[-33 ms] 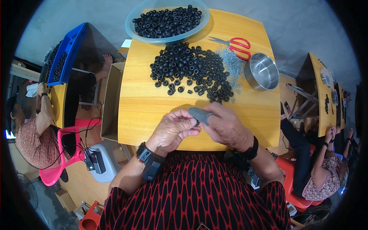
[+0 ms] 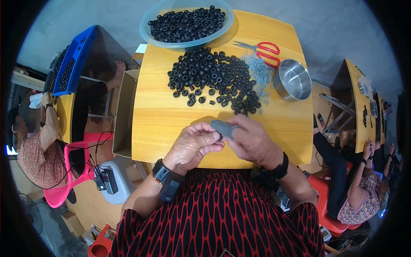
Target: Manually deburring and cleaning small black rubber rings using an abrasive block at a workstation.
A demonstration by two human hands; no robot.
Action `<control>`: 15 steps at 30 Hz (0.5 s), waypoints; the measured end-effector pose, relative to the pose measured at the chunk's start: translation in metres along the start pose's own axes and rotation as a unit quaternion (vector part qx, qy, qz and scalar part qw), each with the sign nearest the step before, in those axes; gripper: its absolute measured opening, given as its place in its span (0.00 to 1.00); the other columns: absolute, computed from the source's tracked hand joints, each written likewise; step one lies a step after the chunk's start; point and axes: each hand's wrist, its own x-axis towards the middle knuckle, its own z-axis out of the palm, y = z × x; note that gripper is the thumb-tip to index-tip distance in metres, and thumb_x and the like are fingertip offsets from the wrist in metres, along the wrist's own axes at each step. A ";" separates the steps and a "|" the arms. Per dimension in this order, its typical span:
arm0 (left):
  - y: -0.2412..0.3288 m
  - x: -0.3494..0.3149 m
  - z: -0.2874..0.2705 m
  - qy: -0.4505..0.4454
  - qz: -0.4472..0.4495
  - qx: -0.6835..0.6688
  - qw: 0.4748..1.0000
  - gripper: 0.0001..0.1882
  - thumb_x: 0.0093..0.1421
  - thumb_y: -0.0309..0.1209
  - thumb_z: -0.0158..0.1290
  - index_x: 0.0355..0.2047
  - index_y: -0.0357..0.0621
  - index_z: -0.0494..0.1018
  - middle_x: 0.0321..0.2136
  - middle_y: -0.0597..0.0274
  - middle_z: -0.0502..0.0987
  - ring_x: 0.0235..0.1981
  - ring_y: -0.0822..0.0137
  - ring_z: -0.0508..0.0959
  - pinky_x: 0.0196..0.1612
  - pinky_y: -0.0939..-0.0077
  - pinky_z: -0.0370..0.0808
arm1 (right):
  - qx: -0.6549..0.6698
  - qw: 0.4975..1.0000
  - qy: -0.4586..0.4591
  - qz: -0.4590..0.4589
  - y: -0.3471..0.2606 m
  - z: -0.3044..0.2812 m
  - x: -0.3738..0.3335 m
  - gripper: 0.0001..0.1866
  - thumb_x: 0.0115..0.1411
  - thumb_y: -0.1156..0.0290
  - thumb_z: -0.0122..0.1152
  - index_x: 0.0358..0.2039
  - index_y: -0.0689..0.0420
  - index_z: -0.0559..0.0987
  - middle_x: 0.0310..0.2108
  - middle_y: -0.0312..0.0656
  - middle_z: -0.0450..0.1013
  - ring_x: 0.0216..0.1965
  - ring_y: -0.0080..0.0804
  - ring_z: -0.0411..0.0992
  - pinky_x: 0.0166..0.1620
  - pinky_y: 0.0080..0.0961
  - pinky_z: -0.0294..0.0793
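Note:
Above the near edge of the table, my left hand has its thumb and fingers pinched on a small black part, mostly hidden by the fingertips. My right hand meets it there, fingers curled in; a grey cloth finger cover sits on its index finger. Whether the right fingers also grip the part is hidden. Just beyond both hands lies a pile of small black hollow round parts, with several loose ones at its near side. Small silvery metal bits are heaped against the pile's right side.
A clear plastic tub full of black parts stands at the table's far left. Red-handled scissors and a steel bowl lie far right. Co-workers sit left and right. A cardboard box is beside the yellow table.

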 end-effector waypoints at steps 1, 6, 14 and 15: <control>0.000 0.000 0.000 -0.004 0.004 0.002 1.000 0.06 0.64 0.20 0.54 0.41 0.36 0.75 0.37 0.50 0.81 0.37 0.59 0.84 0.41 0.72 0.86 | 0.015 1.000 0.006 0.014 0.001 0.001 -0.001 0.12 0.48 0.78 0.67 0.34 0.62 0.76 0.36 0.48 0.72 0.33 0.46 0.75 0.35 0.37 0.76; 0.002 -0.001 0.001 -0.009 0.010 0.002 1.000 0.07 0.63 0.21 0.56 0.42 0.35 0.75 0.38 0.48 0.81 0.39 0.61 0.84 0.41 0.72 0.85 | 0.113 0.991 0.013 0.072 -0.009 -0.003 0.007 0.13 0.52 0.75 0.69 0.35 0.64 0.75 0.35 0.49 0.72 0.33 0.46 0.75 0.34 0.35 0.76; 0.002 -0.001 0.000 0.004 0.002 0.050 0.999 0.10 0.65 0.25 0.56 0.45 0.33 0.76 0.39 0.48 0.82 0.40 0.62 0.84 0.40 0.74 0.84 | 0.019 0.998 -0.040 0.053 -0.011 -0.001 0.008 0.17 0.51 0.66 0.73 0.30 0.62 0.72 0.29 0.46 0.68 0.28 0.46 0.73 0.30 0.38 0.73; 0.003 -0.001 -0.001 0.001 0.003 0.054 0.999 0.10 0.65 0.25 0.56 0.45 0.32 0.76 0.39 0.48 0.82 0.39 0.63 0.84 0.40 0.75 0.84 | 0.011 0.998 -0.035 0.051 -0.010 0.001 0.008 0.18 0.51 0.66 0.73 0.29 0.61 0.71 0.29 0.46 0.68 0.28 0.46 0.72 0.30 0.38 0.72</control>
